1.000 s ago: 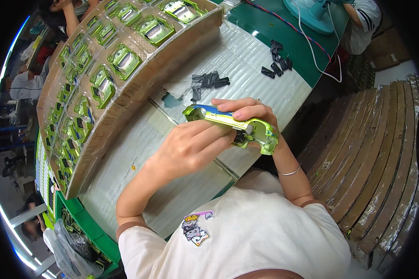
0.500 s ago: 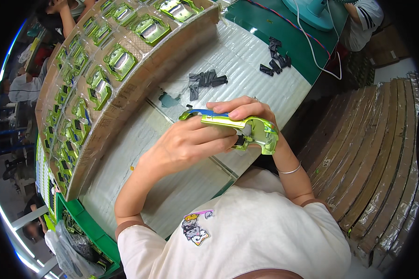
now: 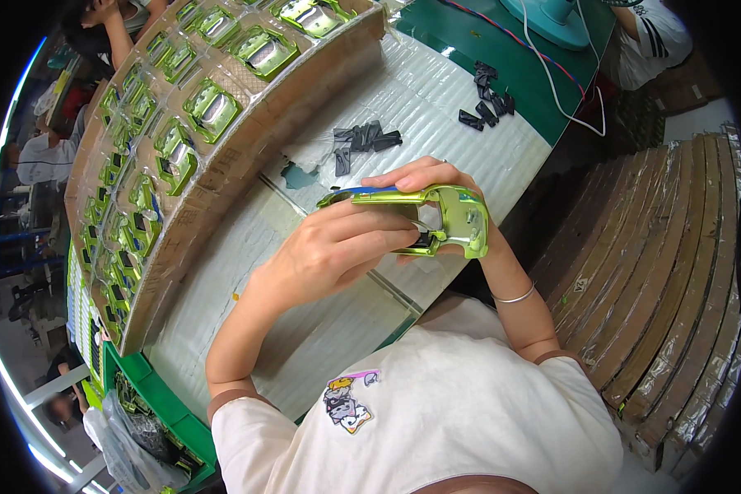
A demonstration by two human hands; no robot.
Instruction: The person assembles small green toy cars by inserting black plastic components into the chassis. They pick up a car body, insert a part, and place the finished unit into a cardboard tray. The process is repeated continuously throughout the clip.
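Note:
Both my hands are on a lime-green, shiny plastic housing (image 3: pixel 469 216) with a blue strip and a rounded opening, held above the table. My right hand (image 3: pixel 428 176) grips it from the far side, fingers over its top edge and the thumb underneath. My left hand (image 3: pixel 329 245) has its fingers bent inside the hollow, near a small black piece (image 3: pixel 423 240); its fingertips are partly hidden. On the table beyond lie several black flat pieces (image 3: pixel 366 138), with a second scatter of black pieces (image 3: pixel 487 103) farther right.
At the left a large cardboard box (image 3: pixel 247 136) holds clear trays with several green housings (image 3: pixel 212 109). A green crate (image 3: pixel 169 403) with plastic bags stands lower left. Stacked brown cardboard (image 3: pixel 634 280) fills the right. A teal fan base (image 3: pixel 556 23) and cables sit at the back.
The housing has risen slightly and tilted a little, its open inside turning more into sight. Both hands moved with it, and my left fingers remain inside.

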